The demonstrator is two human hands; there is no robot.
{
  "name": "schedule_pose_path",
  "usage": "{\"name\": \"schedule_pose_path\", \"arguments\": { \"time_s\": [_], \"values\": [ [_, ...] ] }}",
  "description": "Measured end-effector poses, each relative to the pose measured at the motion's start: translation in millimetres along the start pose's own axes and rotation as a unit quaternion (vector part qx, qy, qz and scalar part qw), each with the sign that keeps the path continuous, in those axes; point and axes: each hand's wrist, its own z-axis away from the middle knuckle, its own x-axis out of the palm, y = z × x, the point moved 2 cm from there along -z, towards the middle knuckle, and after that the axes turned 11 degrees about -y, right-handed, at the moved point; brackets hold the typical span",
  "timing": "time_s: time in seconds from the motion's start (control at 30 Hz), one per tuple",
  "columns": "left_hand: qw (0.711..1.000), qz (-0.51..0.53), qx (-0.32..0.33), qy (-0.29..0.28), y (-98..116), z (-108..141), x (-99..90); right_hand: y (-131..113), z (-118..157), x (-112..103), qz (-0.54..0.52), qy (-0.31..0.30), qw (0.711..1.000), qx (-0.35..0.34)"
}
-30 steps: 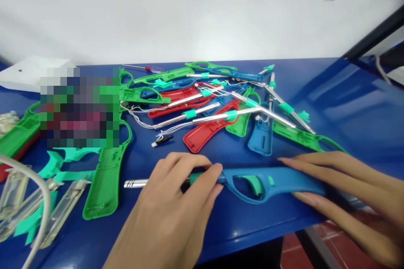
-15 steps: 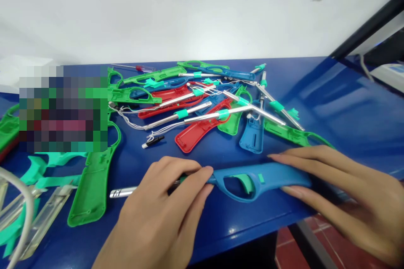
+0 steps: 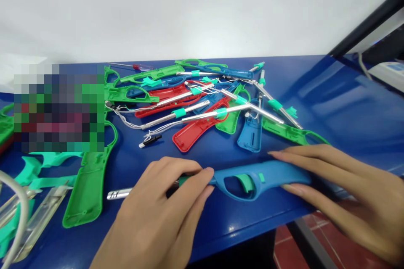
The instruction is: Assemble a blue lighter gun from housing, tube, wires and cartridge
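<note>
A blue utility lighter [image 3: 277, 173] with a green trigger [image 3: 245, 183] lies level over the table's front part, its silver tube [image 3: 119, 193] pointing left. My left hand [image 3: 167, 206] is closed, thumb and fingers pinching the lighter's neck where tube meets handle. My right hand [image 3: 344, 189] grips the handle's right end between thumb and fingers. Behind the lighter lie a red handle shell [image 3: 195, 128], a blue handle shell [image 3: 250, 134] and a green handle shell [image 3: 292, 132]. The middle of the tube is hidden by my left hand.
Silver tubes with white wires [image 3: 217, 113] lie piled among shells on the blue table [image 3: 341, 101]. At left are a green shell [image 3: 85, 193], loose green triggers [image 3: 31, 170] and clear fuel tanks [image 3: 44, 222]. A screwdriver [image 3: 142, 67] lies by the white wall. One left patch is blurred.
The view has shifted slightly, so the table items appear a little further left. Both hands keep their hold on the lighter, with almost no movement.
</note>
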Motion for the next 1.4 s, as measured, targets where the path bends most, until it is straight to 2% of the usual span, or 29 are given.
{"name": "schedule_pose_path", "arguments": {
  "time_s": [0.5,0.63,0.83,1.4],
  "values": [
    [1.000,0.002,0.003,0.003,-0.5,-0.4,1.4,1.7,2.4,-0.1,0.001,0.003,1.000,-0.008],
    [1.000,0.005,-0.001,0.004,-0.2,-2.4,0.3,1.6,2.8,0.1,-0.003,0.002,1.000,0.008],
    [1.000,0.016,0.003,0.023,0.9,-6.9,0.1,0.1,1.6,-1.5,0.001,-0.001,1.000,0.005],
    [0.998,0.049,-0.036,0.025,5.1,-12.1,-3.3,1.2,-3.0,-2.8,0.000,-0.022,1.000,-0.002]
  ]
}}
